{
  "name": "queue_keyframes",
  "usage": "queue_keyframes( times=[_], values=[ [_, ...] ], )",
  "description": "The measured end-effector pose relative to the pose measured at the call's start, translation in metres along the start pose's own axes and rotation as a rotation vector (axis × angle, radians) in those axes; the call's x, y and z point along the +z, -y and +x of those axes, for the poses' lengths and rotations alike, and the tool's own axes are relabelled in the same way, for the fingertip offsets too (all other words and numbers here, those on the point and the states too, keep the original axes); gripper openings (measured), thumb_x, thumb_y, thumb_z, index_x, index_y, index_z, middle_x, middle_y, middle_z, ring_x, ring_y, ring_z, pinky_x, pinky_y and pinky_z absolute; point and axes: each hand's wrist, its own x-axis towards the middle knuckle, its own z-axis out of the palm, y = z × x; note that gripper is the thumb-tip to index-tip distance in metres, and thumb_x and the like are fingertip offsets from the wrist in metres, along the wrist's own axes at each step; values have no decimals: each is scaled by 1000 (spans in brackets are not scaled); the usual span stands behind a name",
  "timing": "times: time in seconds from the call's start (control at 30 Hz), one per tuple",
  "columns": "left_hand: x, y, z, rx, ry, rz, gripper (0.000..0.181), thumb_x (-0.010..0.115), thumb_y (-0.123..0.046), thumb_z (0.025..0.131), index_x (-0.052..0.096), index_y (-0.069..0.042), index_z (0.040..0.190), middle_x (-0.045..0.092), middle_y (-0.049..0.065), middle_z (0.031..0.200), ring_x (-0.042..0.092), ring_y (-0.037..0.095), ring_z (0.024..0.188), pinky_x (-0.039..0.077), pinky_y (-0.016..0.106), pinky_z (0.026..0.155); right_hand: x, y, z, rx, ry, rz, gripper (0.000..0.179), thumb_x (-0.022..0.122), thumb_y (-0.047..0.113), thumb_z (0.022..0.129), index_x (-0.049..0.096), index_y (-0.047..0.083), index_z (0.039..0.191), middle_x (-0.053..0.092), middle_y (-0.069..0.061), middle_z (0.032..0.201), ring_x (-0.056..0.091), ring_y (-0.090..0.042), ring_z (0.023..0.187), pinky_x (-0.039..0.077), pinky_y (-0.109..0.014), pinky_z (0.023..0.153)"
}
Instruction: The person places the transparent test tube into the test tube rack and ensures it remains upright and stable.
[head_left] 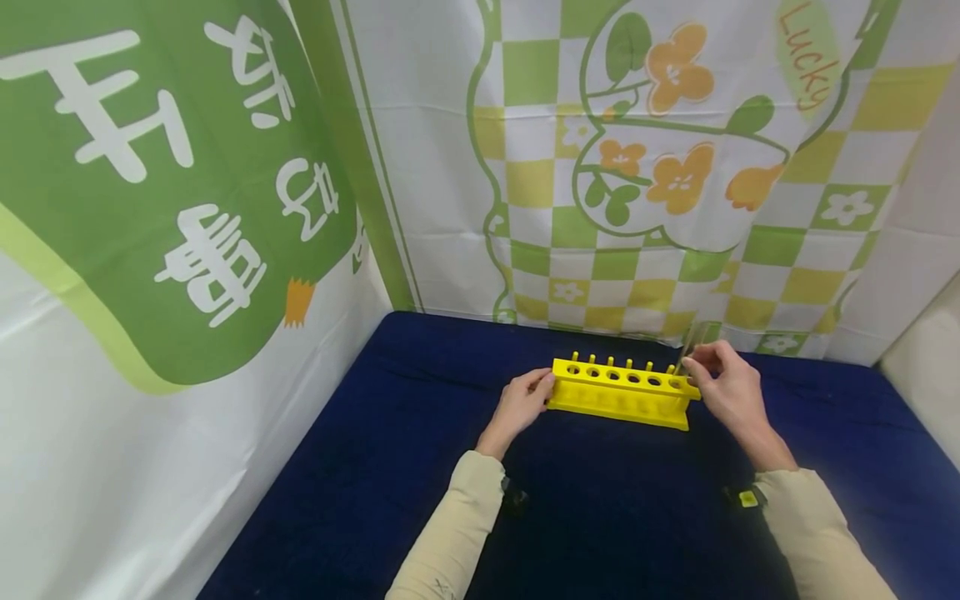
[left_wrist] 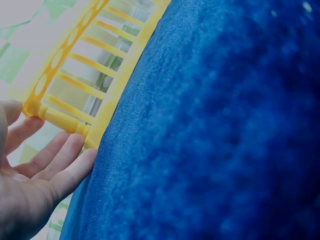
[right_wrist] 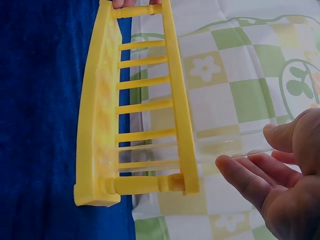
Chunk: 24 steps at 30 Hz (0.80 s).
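A yellow test tube rack (head_left: 618, 398) with a row of holes along its top bar stands on the dark blue cloth. My left hand (head_left: 522, 402) holds its left end, with fingertips on the end post in the left wrist view. A clear glass test tube (head_left: 694, 340) passes through the hole at the rack's right end, its lower part visible between the bars in the right wrist view. The thumb and fingers of my right hand (head_left: 729, 390) pinch the test tube above the top bar. The other holes hold no tubes.
Blue cloth (head_left: 420, 392) covers the table. Behind the rack hangs a white curtain (head_left: 442, 167) with green and yellow checks, and another printed sheet (head_left: 247, 358) hangs on the left. Short yellow pegs (head_left: 592, 359) rise along the rack's back edge.
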Motion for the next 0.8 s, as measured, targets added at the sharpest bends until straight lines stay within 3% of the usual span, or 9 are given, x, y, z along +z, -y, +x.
queue_keyframes(
  times=[0.13, 0.37, 0.6, 0.8],
  values=[
    [-2, 1, -1, -2, -1, 1, 52, 46, -52, 100, 53, -22, 142, 65, 3, 127, 65, 15, 105, 59, 31, 84, 3, -1, -1, -1, 15, 12, 21, 63, 12, 96, 55, -2, 110, 66, -24, 100, 70, -39, 83, 59, -38, 60],
    [-11, 2, 1, 3, 38, -4, 53, 45, -55, 99, 56, -21, 139, 64, 3, 127, 65, 16, 106, 59, 31, 86, 6, -2, 1, 0, 24, -12, 26, 63, 19, 97, 56, 0, 112, 67, -22, 102, 66, -39, 91, 57, -51, 72],
    [-34, 3, 1, -19, 97, 47, 49, 44, -51, 101, 59, -18, 134, 65, 5, 125, 67, 19, 108, 58, 32, 87, 8, -4, -1, 2, 110, -9, 33, 59, 29, 99, 57, 2, 118, 67, -19, 105, 64, -35, 92, 53, -36, 68],
    [-56, -10, 8, 42, 96, 141, 43, 45, -47, 103, 61, -18, 130, 67, 5, 119, 66, 21, 107, 57, 34, 87, 11, -11, -4, -22, 111, -28, 26, 53, 25, 102, 61, 4, 115, 68, -17, 100, 65, -33, 89, 56, -45, 72]
  ],
)
